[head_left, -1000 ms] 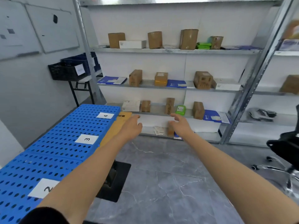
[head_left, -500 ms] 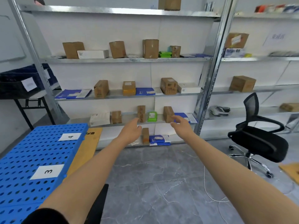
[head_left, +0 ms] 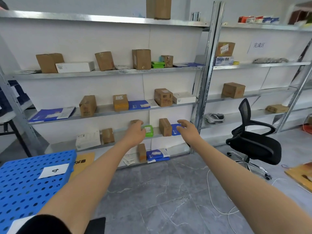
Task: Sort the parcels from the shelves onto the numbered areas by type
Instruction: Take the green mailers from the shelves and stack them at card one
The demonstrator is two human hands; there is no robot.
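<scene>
Both arms are stretched out towards the shelving. The left hand point(head_left: 135, 133) has its fingers loosely spread and nothing in it, and the right hand point(head_left: 187, 131) is the same, fingers apart and slightly bent. The two hands are apart, level with each other, in front of the lower shelf point(head_left: 62, 146). Between them sit a green packet point(head_left: 148, 131), which the left fingertips partly cover (whether they touch it I cannot tell), and an upright brown box point(head_left: 165, 127). Just behind the right hand lies a blue envelope point(head_left: 174, 130).

One shelf up stand more cardboard boxes and a flat blue mailer point(head_left: 52, 114); the shelf above that carries a white carton point(head_left: 74, 67) among brown boxes. On the bottom shelf near the floor are a narrow brown box point(head_left: 141, 152) and blue packets point(head_left: 156, 155).

To the lower left is the blue perforated counter point(head_left: 20, 191) with a paper label 4 point(head_left: 54, 170), a yellow envelope point(head_left: 84, 162) leaning just beside it. A black office chair point(head_left: 253, 142) stands to the right on the grey floor point(head_left: 160, 191).
</scene>
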